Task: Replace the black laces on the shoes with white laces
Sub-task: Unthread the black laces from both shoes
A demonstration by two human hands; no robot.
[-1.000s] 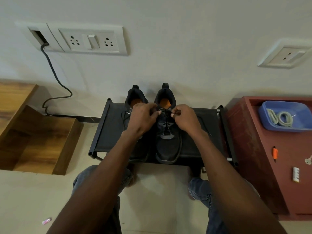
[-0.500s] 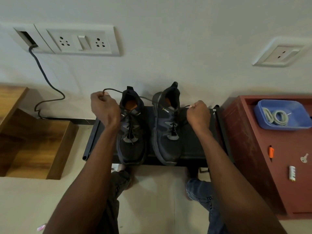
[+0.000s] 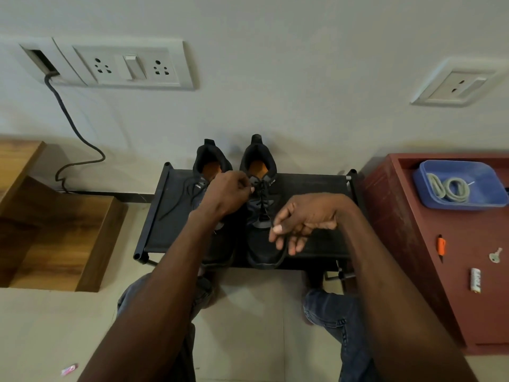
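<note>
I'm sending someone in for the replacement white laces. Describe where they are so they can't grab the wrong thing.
Start at the dark red cabinet to the right of the black shoe rack. At its far end by the wall sits a blue plastic tray; the white laces lie coiled inside it. They are the only thing in the tray, whereas the orange item, key and battery lie loose on the cabinet top.

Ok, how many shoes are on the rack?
2. The left shoe sits partly behind the left hand; the right shoe is beside it, mid-rack, its black lace pinched by both hands. None seems hidden.
</note>
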